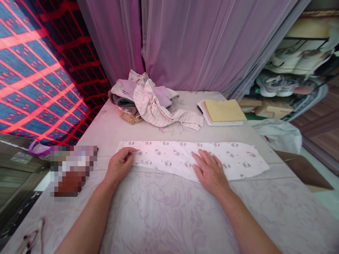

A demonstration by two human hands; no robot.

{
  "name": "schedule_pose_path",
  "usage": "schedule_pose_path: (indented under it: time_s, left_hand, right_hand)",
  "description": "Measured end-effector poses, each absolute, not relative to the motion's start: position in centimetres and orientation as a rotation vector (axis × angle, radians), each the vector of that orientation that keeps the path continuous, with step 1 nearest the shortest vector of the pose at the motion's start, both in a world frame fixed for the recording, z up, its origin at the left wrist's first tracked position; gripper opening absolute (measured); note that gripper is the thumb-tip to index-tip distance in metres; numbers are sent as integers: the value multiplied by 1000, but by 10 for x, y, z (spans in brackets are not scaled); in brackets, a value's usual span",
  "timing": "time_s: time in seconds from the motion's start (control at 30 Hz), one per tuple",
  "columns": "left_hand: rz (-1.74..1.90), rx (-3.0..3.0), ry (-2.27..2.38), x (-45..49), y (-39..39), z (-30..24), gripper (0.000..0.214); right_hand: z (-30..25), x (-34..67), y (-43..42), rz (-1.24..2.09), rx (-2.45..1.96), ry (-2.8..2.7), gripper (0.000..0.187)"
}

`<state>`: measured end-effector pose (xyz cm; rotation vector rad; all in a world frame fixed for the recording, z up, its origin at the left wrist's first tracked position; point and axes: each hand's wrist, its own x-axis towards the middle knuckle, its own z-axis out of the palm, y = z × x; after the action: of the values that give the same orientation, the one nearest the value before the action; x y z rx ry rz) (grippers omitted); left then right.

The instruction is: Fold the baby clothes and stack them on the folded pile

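Note:
A long strip of white cloth [169, 155] printed with small cartoon cats lies flat on a pale pink floral-covered table [164, 218]. My left hand [119, 165] rests with curled fingers at the strip's near edge, and I cannot tell whether it pinches the cloth. Further right, my right hand [210, 173] lies flat on the strip's near edge with its fingers spread, pressing the cloth down.
Crumpled striped and lilac garments [144, 100] lie beyond the strip, beside a stack of folded yellow cloth [224, 111]. A pixelated object [72, 171] stands at the left. Mauve curtains [201, 38] hang behind, and shoes [275, 84] sit on a rack at right.

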<state>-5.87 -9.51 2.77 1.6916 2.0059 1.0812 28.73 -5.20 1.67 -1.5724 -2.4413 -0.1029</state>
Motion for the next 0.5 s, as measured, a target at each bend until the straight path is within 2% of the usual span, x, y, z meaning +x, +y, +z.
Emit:
schedule_pose_path:
  time_s: [0.2, 0.37, 0.5]
  left_hand:
    - [1179, 1713, 2296, -69, -95, 30, 27]
    - [886, 1879, 2408, -83, -91, 24, 35]
    - [840, 1850, 2499, -88, -93, 22, 38]
  right_hand:
    - [17, 286, -53, -118, -1570, -2435, 42]
    - [15, 287, -52, -155, -1566, -2438, 42]
    - [9, 291, -50, -193, -1531, -2445, 42]
